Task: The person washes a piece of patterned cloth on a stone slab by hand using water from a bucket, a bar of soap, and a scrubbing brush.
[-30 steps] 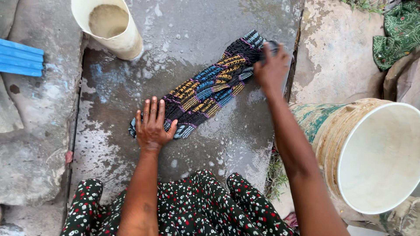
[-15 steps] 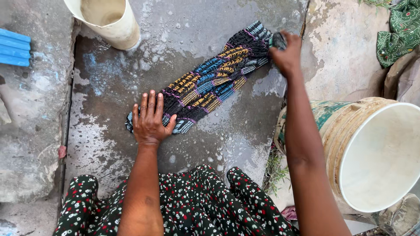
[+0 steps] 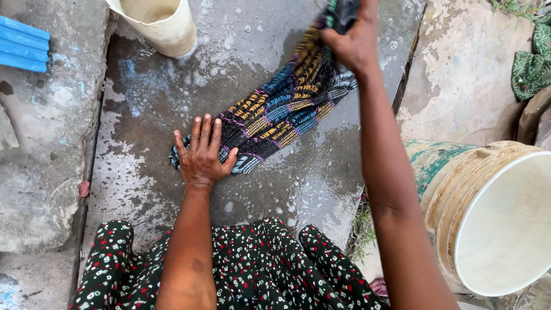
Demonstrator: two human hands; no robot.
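from the head view, the left hand (image 3: 201,155) lies flat with its fingers (image 3: 198,129) spread wide, pressing the near end of a striped cloth (image 3: 275,112) down on the wet stone surface (image 3: 155,115). the cloth is dark with blue, yellow and purple bands, and it runs diagonally up and to the right across the slab. its far end is lifted off the stone, gripped in the right hand (image 3: 353,40), whose fingers are closed tight around the bunched fabric near the top edge of the frame. soap suds dot the slab around the cloth. a cream container (image 3: 166,28) stands at the slab's far left corner. a large pale bucket (image 3: 493,218) lies tipped at the right, beside the right forearm. a blue ridged board (image 3: 23,46) rests at the far left, and a green patterned cloth (image 3: 531,66) lies at the far right.
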